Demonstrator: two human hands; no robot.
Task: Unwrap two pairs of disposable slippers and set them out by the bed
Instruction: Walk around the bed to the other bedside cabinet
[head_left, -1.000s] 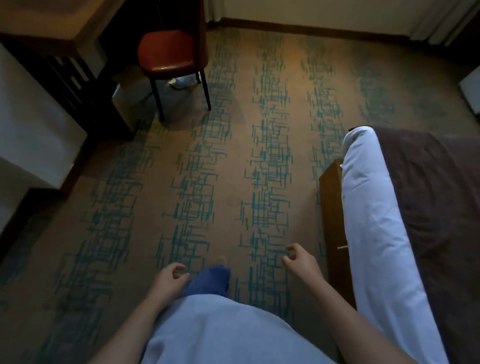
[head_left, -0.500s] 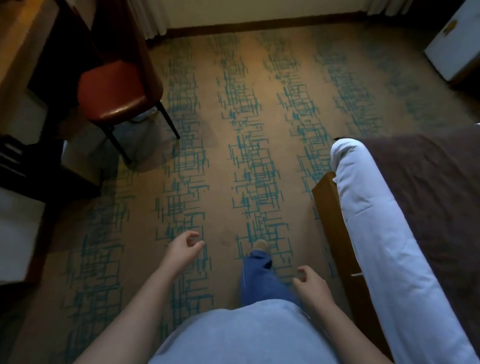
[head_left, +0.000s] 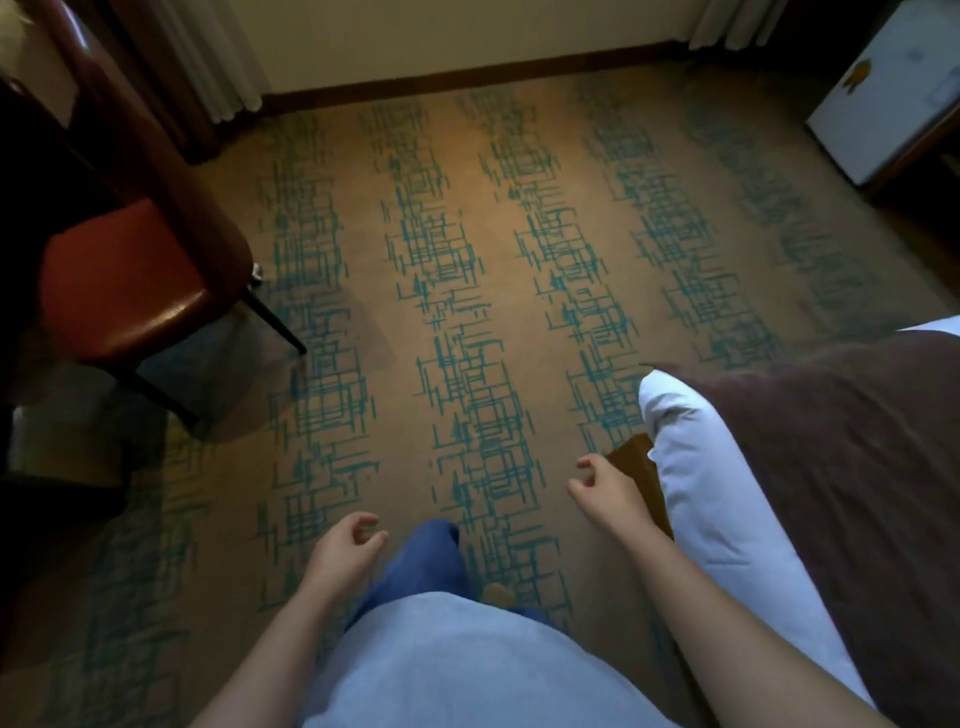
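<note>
You are standing on the tan carpet with teal crosshatch stripes (head_left: 467, 270), looking down past your pale blue shirt (head_left: 457, 670). Your left hand (head_left: 345, 548) hangs in front of your waist, fingers loosely curled and holding nothing. Your right hand (head_left: 605, 493) is also empty and loosely curled, just beside the wooden corner of the bed with the white duvet and brown runner (head_left: 727, 493). The bed fills the lower right. Across the carpet from the bed, on the left, is the red-cushioned chair with dark legs (head_left: 124, 291). Beyond the bed, at the top right, is a white cabinet (head_left: 883, 98). No slippers are visible anywhere in view, so their place cannot be told.
</note>
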